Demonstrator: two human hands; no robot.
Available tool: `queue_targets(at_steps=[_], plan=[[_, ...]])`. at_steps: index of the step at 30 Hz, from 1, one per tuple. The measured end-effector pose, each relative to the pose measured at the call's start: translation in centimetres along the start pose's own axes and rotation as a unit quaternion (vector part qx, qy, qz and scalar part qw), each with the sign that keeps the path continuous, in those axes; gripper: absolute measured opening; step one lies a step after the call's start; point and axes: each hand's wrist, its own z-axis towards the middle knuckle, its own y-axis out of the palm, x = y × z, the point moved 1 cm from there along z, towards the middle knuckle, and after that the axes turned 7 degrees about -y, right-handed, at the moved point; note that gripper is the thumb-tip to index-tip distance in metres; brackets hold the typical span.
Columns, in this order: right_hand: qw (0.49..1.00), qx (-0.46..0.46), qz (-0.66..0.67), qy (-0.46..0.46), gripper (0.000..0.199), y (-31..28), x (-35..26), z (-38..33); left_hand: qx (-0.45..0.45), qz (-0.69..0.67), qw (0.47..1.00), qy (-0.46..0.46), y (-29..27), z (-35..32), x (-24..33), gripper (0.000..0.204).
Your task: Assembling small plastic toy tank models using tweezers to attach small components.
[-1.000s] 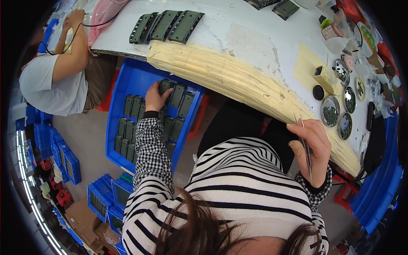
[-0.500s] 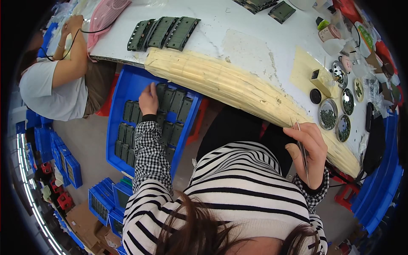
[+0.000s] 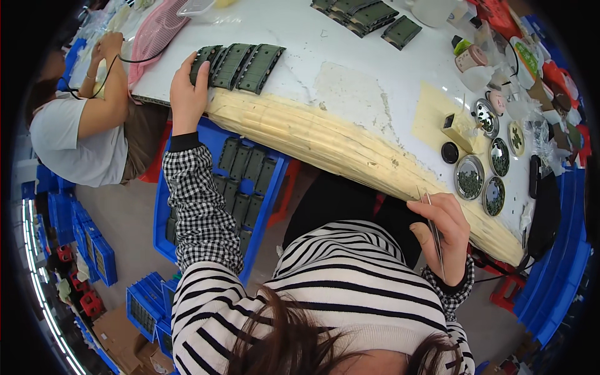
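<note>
My left hand reaches over the table's left front edge, thumb and fingers closed around the end of the leftmost dark green curved plastic part. Two more such parts lie beside it in a row on the white table. At the front edge on the right, my right hand holds thin metal tweezers between thumb and fingers, tips pointing up and away from me. Below my left forearm stands a blue bin with rows of similar green parts, some covered by my sleeve.
Yellowish tape covers the table's front edge. Round dishes of small dark pieces and a small box stand on the right. More green parts lie at the back. Another person sits at the left.
My left hand has moved up from the blue bin to the table and taken hold of the leftmost green part in the row. My right hand still holds the tweezers.
</note>
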Motion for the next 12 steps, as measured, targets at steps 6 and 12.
queue_targets(at_steps=[6, 12], plan=[[1.000, 0.016, -0.010, -0.011, 0.035, -0.1, 0.3, 0.1, -0.026, 0.028, 0.995, -0.091, -0.8, 1.7, -0.2, 0.066], [1.000, 0.006, 0.000, -0.008, 0.035, 0.0, 0.3, 0.4, -0.125, 0.057, 0.976, -0.167, -2.6, 3.0, 1.1, 0.082]])
